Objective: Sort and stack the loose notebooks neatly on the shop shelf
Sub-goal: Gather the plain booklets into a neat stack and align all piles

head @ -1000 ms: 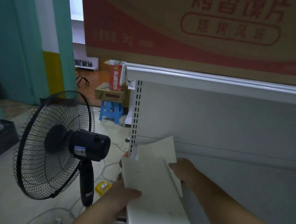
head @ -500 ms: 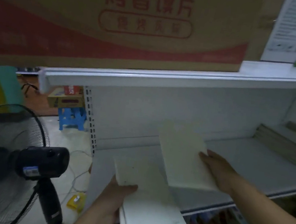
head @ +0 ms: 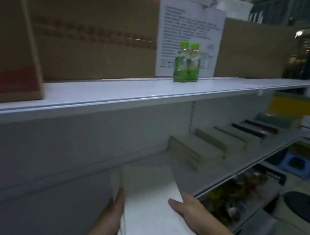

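Small stack of white notebooks (head: 149, 215) held up at the front of the shelf (head: 242, 169). The left hand (head: 111, 224) grips its left edge and the right hand (head: 189, 213) clasps the right side, thumb on top. Further right on the shelf, notebook piles (head: 193, 152) sit in a row.

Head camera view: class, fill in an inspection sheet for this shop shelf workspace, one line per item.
Surface: white shelf, bare at its left end, dimly lit.
Job's things: pale notebooks held in both hands in front of the shelf; stacks lie in a row further right on it.
Clutter: two green bottles, cardboard boxes and a white printed box on the upper shelf.
Grippers: left hand grips the notebooks' left edge; right hand grips their right edge, thumb on top.
Cables: nothing seen clearly.
Surroundings: blue stool and round black base on the floor; blurred goods on the shelf below.
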{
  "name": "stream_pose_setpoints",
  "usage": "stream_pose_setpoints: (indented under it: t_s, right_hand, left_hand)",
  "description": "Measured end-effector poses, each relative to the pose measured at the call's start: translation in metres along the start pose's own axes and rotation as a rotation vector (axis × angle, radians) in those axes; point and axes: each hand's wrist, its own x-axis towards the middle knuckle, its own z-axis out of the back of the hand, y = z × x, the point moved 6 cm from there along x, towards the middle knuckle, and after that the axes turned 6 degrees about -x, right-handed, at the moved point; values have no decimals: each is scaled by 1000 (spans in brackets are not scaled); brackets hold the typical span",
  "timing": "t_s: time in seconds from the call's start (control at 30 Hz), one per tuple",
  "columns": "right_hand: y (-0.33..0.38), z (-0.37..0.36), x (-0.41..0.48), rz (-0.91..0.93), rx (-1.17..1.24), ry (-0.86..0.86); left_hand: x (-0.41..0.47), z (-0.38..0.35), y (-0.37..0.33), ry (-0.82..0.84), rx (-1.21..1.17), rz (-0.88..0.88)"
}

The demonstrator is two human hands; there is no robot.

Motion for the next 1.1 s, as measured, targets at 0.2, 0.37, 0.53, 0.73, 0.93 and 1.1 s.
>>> stream_pose_setpoints:
  t_s: [0.2,0.37,0.53,0.73,0.93,1.1]
  right_hand:
    - [10,124,-12,35,-63,-67]
    - [16,190,-6,-16,-60,-50]
    - [38,227,34,12,-230,-61]
    - [71,265,94,84,-274,-173]
    - [101,304,159,179,-481,-337]
    - [100,306,214,194,-698,-284]
  left_hand:
    - [31,-128,28,110,81,7]
    - [48,-200,48,204,-86,191]
    - [93,-233,35,161,-97,106]
    - [187,-251,2,56,60,-137]
    - [258,-249,-15,-181,129,-231]
    - [284,-245,-13,-269,368,-311]
